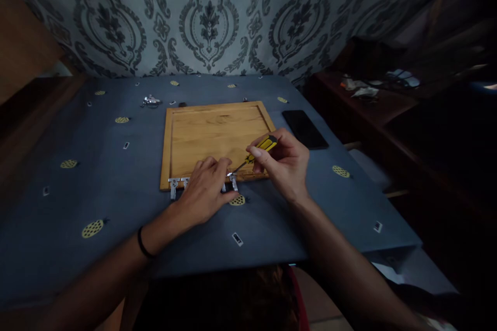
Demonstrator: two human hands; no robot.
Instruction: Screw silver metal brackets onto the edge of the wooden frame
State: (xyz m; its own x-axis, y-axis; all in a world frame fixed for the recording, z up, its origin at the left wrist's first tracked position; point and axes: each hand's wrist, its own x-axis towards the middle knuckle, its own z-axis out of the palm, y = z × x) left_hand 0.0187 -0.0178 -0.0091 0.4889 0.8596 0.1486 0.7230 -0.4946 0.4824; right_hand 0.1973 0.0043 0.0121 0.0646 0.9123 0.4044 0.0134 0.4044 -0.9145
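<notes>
A wooden panel (217,134) with a raised frame lies flat on the table. Several metal hinges (173,187) sit along its near edge. My right hand (285,163) grips a yellow and black screwdriver (262,149), its shaft slanting down to the left. The tip meets a hinge (233,181) at the edge, though the screw itself is too small to make out. My left hand (207,186) lies over the panel's near edge, thumb and index finger bent around that same hinge, and partly covers the hinges beside it.
Beyond the panel's far left corner lies a small pile of metal pieces (150,101). A black phone (305,128) rests at the right. The blue pineapple-print cloth (116,176) covers the table, and a patterned curtain (209,15) hangs behind. Dark furniture (373,108) stands right.
</notes>
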